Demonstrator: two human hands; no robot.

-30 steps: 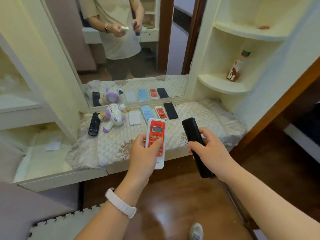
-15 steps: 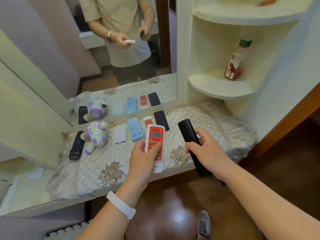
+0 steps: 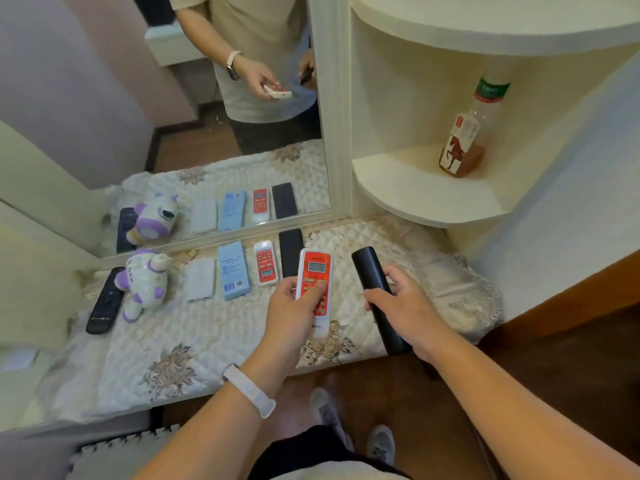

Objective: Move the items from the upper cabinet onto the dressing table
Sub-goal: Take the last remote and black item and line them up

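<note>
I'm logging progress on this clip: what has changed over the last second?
Both hands have carried their loads forward over the quilted dressing table: the left hand with the orange-and-white remote, the right hand with the long black remote. Nothing was released. The row of items by the mirror is unmoved.

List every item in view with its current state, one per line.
left hand: gripping the red remote, above the table
right hand: gripping the black remote, above the table
small red remote: lying flat
blue box: lying flat
white power bank: lying flat
toy: on its side
bottle: upright on the shelf
</note>
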